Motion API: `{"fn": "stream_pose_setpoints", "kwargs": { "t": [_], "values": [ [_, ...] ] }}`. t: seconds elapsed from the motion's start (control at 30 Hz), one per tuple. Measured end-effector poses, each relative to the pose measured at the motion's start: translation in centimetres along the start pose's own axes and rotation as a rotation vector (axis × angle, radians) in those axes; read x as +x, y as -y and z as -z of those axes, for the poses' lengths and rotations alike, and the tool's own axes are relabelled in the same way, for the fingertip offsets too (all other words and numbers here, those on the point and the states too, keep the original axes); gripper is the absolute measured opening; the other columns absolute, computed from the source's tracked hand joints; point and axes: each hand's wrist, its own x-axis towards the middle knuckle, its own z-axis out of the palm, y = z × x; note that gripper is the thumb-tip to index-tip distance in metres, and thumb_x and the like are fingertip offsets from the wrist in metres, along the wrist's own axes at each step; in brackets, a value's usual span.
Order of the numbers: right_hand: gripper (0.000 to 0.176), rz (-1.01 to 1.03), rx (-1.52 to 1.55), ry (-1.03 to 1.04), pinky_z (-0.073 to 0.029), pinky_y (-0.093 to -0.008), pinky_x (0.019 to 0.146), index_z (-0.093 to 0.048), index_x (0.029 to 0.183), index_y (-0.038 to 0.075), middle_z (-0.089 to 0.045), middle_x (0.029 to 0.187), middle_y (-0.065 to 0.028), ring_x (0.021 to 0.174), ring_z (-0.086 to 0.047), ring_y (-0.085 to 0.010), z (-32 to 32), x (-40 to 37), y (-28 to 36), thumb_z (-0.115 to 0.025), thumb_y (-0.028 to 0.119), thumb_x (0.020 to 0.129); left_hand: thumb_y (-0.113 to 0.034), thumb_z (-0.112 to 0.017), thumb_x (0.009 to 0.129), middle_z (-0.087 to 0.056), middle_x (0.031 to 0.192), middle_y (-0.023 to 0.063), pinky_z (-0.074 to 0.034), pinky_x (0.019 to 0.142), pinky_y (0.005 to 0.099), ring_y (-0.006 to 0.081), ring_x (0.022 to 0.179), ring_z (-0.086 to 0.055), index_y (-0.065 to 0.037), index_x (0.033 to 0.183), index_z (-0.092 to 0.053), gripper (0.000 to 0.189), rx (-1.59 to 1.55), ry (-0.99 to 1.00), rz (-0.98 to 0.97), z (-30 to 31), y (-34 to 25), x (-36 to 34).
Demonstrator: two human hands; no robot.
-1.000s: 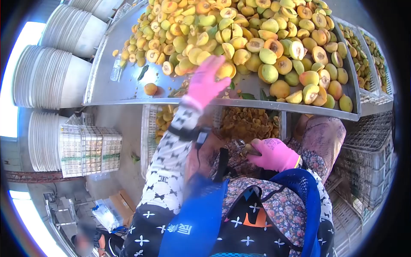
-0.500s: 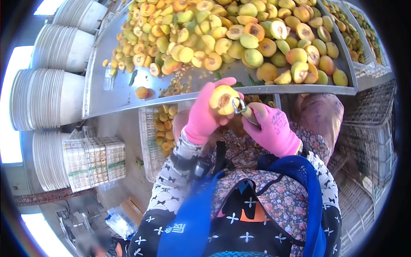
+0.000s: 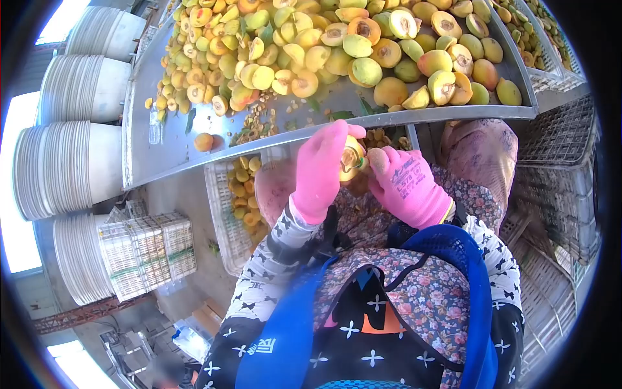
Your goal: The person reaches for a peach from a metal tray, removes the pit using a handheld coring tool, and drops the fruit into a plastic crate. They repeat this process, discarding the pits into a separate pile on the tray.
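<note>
My left hand [image 3: 319, 170], in a pink glove, is wrapped round a halved yellow peach [image 3: 350, 155] with its cut face turned towards my right hand. My right hand [image 3: 409, 188], also pink-gloved, is closed on a looped pitting tool. The tool's loop end is at the peach's cut face, and its handle is mostly hidden by my fingers. Both hands are just below the front edge of a metal table [image 3: 272, 148], which carries a heap of peach halves [image 3: 285, 55].
A white crate [image 3: 223, 220] with peach halves stands below the table. Stacked white tubs [image 3: 65, 159] and crates [image 3: 149, 253] are at left, more crates [image 3: 554, 175] at right. A plastic bottle [image 3: 155, 126] and a single peach [image 3: 203, 142] lie on the table's left part.
My left hand has turned the peach half so its cut face points more to the right. My right hand has brought the tool against it. The view has shifted slightly.
</note>
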Motion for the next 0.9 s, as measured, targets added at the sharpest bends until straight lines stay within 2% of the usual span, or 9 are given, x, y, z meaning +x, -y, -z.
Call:
{"fn": "stream_pose_setpoints", "kwargs": {
  "t": [0.1,0.2,0.3,0.4,0.6,0.7,0.73,0.8,0.9],
  "values": [
    [0.032,-0.031,0.034,0.047,-0.048,-0.0449,0.066,-0.052,0.102,0.008,-0.062,0.085,-0.0117,0.075,-0.064,-0.0356,-0.8,-0.1,-0.1,-0.071,0.017,0.078,-0.031,-0.044,0.106,-0.070,0.094,0.0106,-0.052,0.074,0.0263,0.0139,0.079,-0.065,0.004,0.106,-0.065,0.040,0.019,-0.072,-0.069,-0.8,0.2,0.1],
    [0.027,-0.092,0.357,0.060,-0.048,-0.0412,0.058,-0.052,0.099,0.007,-0.064,0.084,-0.0144,0.069,-0.062,-0.0381,-1.4,-0.8,0.4,-0.071,0.014,0.081,-0.030,-0.046,0.106,-0.070,0.094,0.0115,-0.052,0.073,0.0262,0.0143,0.077,-0.065,0.004,0.104,-0.065,0.040,0.020,-0.101,-0.111,-1.3,-0.3,-0.2],
    [0.032,-0.187,0.687,0.139,-0.052,-0.0453,0.070,-0.054,0.103,0.002,-0.066,0.085,-0.0184,0.080,-0.068,-0.0358,-1.3,-0.9,0.9,-0.070,0.019,0.081,-0.032,-0.046,0.106,-0.070,0.091,0.0126,-0.053,0.071,0.0271,0.0152,0.076,-0.065,0.004,0.102,-0.065,0.041,-0.015,-0.140,-0.171,-1.9,0.4,-0.2],
    [0.030,-0.407,1.108,0.375,-0.051,-0.0400,0.065,-0.056,0.106,0.002,-0.066,0.081,-0.0152,0.073,-0.067,-0.0287,0.1,-0.6,1.3,-0.067,0.019,0.084,-0.036,-0.047,0.104,-0.070,0.087,0.0134,-0.054,0.068,0.0282,0.0169,0.074,-0.066,0.003,0.098,-0.064,0.043,-0.118,-0.254,-0.178,-3.3,-0.1,-0.3],
    [0.025,-0.487,1.141,0.530,-0.048,-0.0310,0.057,-0.058,0.104,0.001,-0.062,0.074,-0.0055,0.062,-0.060,-0.0150,1.8,-0.2,1.2,-0.065,0.018,0.086,-0.032,-0.046,0.103,-0.067,0.088,0.0120,-0.055,0.066,0.0302,0.0188,0.072,-0.064,0.002,0.094,-0.064,0.039,-0.164,0.019,0.215,-2.0,-2.2,0.6],
    [0.018,-0.524,1.648,0.854,-0.041,-0.0263,0.049,-0.060,0.097,0.001,-0.059,0.068,-0.0036,0.053,-0.055,-0.0115,2.8,0.4,-0.4,-0.066,0.013,0.085,-0.034,-0.047,0.103,-0.068,0.088,0.0122,-0.055,0.067,0.0310,0.0187,0.074,-0.065,0.002,0.095,-0.065,0.041,-0.147,0.175,0.149,-1.3,-2.6,0.7],
    [0.012,-0.567,1.762,0.807,-0.035,-0.0227,0.044,-0.060,0.091,0.003,-0.056,0.063,-0.0012,0.049,-0.050,-0.0085,3.1,0.3,0.0,-0.066,0.010,0.083,-0.034,-0.048,0.103,-0.068,0.089,0.0123,-0.055,0.068,0.0309,0.0183,0.075,-0.065,0.003,0.095,-0.065,0.041,-0.161,0.222,0.085,-1.2,-2.5,0.8],
    [0.013,-0.554,1.826,0.946,-0.035,-0.0228,0.044,-0.060,0.091,0.003,-0.057,0.063,-0.0014,0.049,-0.050,-0.0085,3.4,0.5,-0.4,-0.067,0.010,0.083,-0.034,-0.048,0.103,-0.069,0.090,0.0126,-0.055,0.069,0.0308,0.0176,0.075,-0.065,0.003,0.095,-0.066,0.041,-0.190,0.309,-0.060,-0.8,-2.1,0.9],
    [0.017,-0.451,1.663,0.982,-0.042,-0.0262,0.050,-0.061,0.093,0.003,-0.061,0.070,-0.0032,0.056,-0.056,-0.0113,3.2,0.5,-0.2,-0.069,0.016,0.085,-0.030,-0.055,0.101,-0.070,0.093,0.0115,-0.055,0.072,0.0299,0.0165,0.079,-0.066,0.002,0.101,-0.067,0.034,-0.152,0.117,0.121,1.2,-2.3,-0.3]
  ]
}}
